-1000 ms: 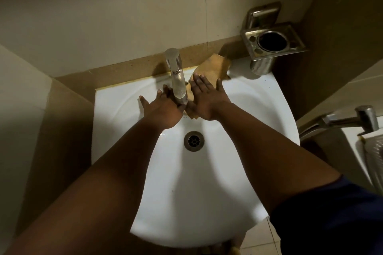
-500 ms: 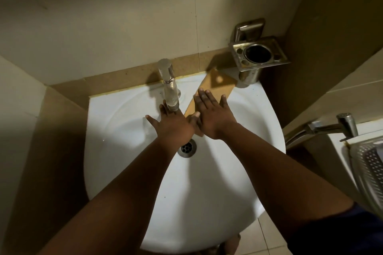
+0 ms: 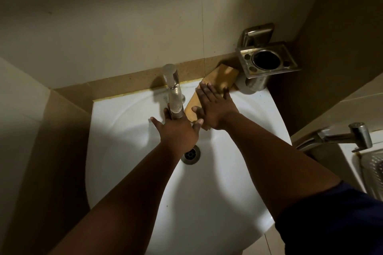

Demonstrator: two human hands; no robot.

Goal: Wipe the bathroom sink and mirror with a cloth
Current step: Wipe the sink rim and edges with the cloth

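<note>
A white sink fills the middle of the view, with a chrome tap at its back rim. A tan cloth lies on the back right slope of the basin and reaches up to the rim. My right hand presses flat on the cloth, fingers spread, and covers its lower half. Just below the tap's spout, my left hand rests flat in the basin with fingers apart and nothing in it. The drain shows beside my left wrist. No mirror is in view.
A metal toothbrush and cup holder is fixed to the wall right above the cloth's far end. Another metal tap and a metal mesh rack sit at the right edge. Tiled walls close in behind and on the left.
My right hand has slid the cloth up the basin toward the back right corner. My left hand has stayed under the tap. The view has tilted slightly.
</note>
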